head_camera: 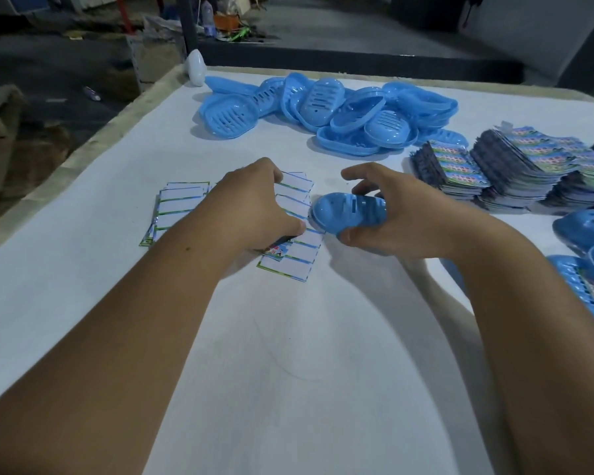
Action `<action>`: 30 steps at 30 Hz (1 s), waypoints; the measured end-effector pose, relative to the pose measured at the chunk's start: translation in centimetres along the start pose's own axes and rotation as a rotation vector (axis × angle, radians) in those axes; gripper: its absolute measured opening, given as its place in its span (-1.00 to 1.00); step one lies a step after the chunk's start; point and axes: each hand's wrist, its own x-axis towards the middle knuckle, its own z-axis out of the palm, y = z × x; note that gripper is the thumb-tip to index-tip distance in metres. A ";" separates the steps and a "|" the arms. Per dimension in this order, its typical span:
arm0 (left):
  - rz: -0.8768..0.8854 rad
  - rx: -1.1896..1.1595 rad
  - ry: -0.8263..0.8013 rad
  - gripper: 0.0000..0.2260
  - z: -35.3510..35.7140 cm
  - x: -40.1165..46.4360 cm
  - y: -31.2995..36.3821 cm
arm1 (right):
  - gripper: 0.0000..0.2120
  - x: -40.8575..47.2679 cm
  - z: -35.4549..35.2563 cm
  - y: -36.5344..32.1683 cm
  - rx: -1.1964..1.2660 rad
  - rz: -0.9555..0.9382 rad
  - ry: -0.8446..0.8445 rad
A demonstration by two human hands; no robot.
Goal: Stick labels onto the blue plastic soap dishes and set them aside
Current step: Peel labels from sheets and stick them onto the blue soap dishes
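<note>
While your right hand holds one blue soap dish just above the desk, underside up, your left hand is down on a label sheet.

Item 1, dish in hand: grip clamped, thumb under the near edge, fingers curled over the far side. No label shows on the upturned face.

Item 2, left hand: fingers curled onto the sheet, apparently pinching at a coloured label at its near corner; whether the label is already lifted you cannot tell.

Item 3, sheets under and beside the left hand: mostly white blanks with green-blue borders, which suggests their labels are used. A second fan of such spent sheets lies to the left.

Item 4, unlabelled stock: a loose heap of blue dishes at the far side of the desk, well apart from your hands.

Item 5, label supply: tall stacks of printed sheets at the right, beside the heap.

Item 6, finished pile: a few dishes at the right edge, near your right forearm, at least two showing a coloured label.

Progress, as a judgement: early to middling. A handful look done, the heap is large, and the label supply is far from exhausted. The dish in hand needs its label, then goes to the right-hand pile.
</note>
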 end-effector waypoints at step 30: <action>0.082 -0.901 0.231 -0.77 -1.1 -0.7 1.9 | -0.85 0.4 0.3 -2.1 0.592 -0.038 0.301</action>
